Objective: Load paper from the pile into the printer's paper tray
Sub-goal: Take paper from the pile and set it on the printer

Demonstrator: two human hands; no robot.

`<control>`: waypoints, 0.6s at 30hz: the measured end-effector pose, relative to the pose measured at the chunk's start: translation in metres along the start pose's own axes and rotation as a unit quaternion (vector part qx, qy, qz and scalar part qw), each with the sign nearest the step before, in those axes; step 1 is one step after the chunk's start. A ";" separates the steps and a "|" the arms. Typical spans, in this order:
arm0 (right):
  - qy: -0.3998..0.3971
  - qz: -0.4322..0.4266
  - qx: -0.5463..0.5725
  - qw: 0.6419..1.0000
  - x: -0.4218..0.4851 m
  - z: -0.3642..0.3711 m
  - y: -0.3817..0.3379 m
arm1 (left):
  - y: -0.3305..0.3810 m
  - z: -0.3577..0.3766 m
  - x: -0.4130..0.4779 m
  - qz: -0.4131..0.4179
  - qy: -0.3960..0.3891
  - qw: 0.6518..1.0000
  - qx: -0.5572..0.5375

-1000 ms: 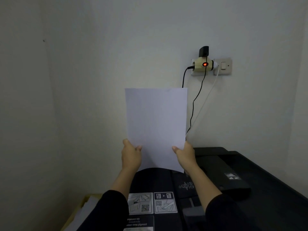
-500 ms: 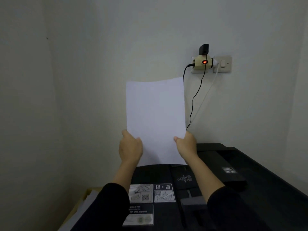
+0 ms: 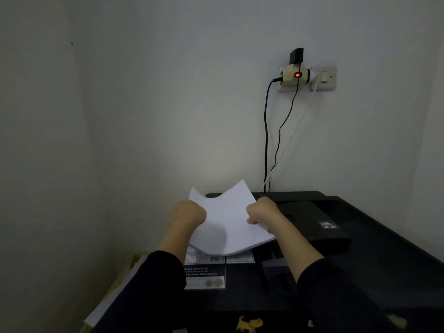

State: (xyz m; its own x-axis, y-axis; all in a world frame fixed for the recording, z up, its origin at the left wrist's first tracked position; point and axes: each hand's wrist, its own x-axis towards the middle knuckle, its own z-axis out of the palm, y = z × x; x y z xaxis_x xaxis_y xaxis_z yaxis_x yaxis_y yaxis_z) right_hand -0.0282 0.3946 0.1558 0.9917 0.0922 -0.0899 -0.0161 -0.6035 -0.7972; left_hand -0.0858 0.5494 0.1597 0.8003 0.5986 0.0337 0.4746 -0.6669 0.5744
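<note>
**Paper [image 3: 230,227] Held Above the Printer [image 3: 355,248], Not Yet Loaded**

At the near left, the pile [image 3: 113,296] is seen in a yellowish box beside the printer. The left edge of the paper is gripped by the left hand [image 3: 188,213], with fingers curled around it. The paper is bowed down in its middle and is held above the printer's top. Its right edge is pinched by the right hand [image 3: 263,211]. The tray itself cannot be made out. It is judged that the paper is taken from the pile, while the insertion is left to be done.
</note>
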 end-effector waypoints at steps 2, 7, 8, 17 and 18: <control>-0.007 0.002 -0.053 0.999 -0.002 0.005 0.003 | -0.003 0.003 -0.006 -0.010 -0.016 0.999 0.044; 0.035 -0.015 -0.167 0.985 -0.010 0.008 0.004 | -0.008 0.006 -0.013 -0.041 0.015 0.987 0.154; 0.049 -0.018 -0.188 0.981 -0.010 0.009 0.004 | -0.008 0.006 -0.015 -0.055 0.011 0.983 0.173; 0.134 -0.109 -0.185 0.967 -0.038 0.000 0.011 | 0.004 0.017 -0.036 0.069 0.133 0.979 0.138; 0.154 -0.133 -0.157 0.966 -0.042 -0.004 0.013 | 0.008 0.018 -0.042 0.102 0.160 0.977 0.101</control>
State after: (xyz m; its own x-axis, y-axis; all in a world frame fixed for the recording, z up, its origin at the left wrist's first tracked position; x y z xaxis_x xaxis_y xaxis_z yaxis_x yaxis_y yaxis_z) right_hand -0.0696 0.3796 0.1512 0.9473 0.0664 0.3134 0.2362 -0.8057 -0.5431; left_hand -0.1094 0.5108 0.1482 0.7451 0.5310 0.4037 0.4058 -0.8412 0.3575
